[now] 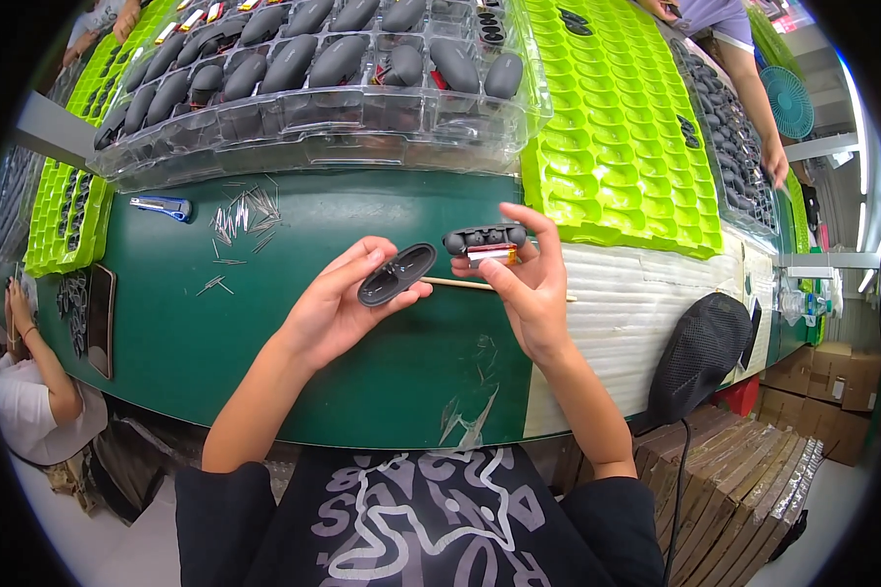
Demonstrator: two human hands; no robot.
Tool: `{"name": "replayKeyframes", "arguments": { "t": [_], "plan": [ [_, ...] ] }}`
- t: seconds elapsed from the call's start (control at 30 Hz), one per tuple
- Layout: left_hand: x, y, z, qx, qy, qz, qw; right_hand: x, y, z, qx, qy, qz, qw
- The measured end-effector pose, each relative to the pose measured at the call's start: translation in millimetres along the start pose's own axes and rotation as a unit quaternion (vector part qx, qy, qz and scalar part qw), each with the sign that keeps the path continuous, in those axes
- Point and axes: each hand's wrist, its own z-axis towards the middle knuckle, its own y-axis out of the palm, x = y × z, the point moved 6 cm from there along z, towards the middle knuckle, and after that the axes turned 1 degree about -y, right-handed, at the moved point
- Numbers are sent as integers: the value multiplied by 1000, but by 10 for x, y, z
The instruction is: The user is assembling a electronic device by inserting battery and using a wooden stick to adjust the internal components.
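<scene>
While both hands work in the air above the green table (264, 342), nothing supports either part, so a slip sends it onto the tabletop or over the near edge into the lap. Largest first: the clear plastic tray (313, 127) of dark oval shells sits at the far side of the table, and the bright green moulded tray (617, 127) lies just beside it to the right, both well apart from the hands. A scatter of small metal pins (245, 220) lies between the clear tray and the hands; a dropped part could land among them and knock some off. The left hand (338, 308) holds a dark oval shell half (397, 274) pinched narrowly between thumb and fingertips, its hollow side turned up; the grip looks light, so a twist could flip it loose. The right hand (529, 284) is closed around a dark inner piece (485, 238) with round sockets and a small gold-and-red component (491, 255) beneath it. That small component seems the most likely to be jarred out of place if the two halves meet crooked. A thin wooden stick (460, 284) runs below the parts, touching the right fingers, and could roll away unnoticed
</scene>
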Motion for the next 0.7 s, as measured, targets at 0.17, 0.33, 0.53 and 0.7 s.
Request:
{"name": "replayKeyframes", "arguments": {
  "t": [0.17,0.33,0.53,0.7],
  "plan": [
    [-2,42,-52,1,5,32,999,32,4,-40,-19,-28,-36,999],
    [-12,43,-39,-44,1,69,997,76,-11,-27,-31,3,-18,999],
    [-54,76,-64,-48,-33,72,996,105,161,-56,-142,15,-169,975],
    [-52,59,-46,-69,-17,73,995,41,168,-58,-133,-29,-286,949]
  ]
}}
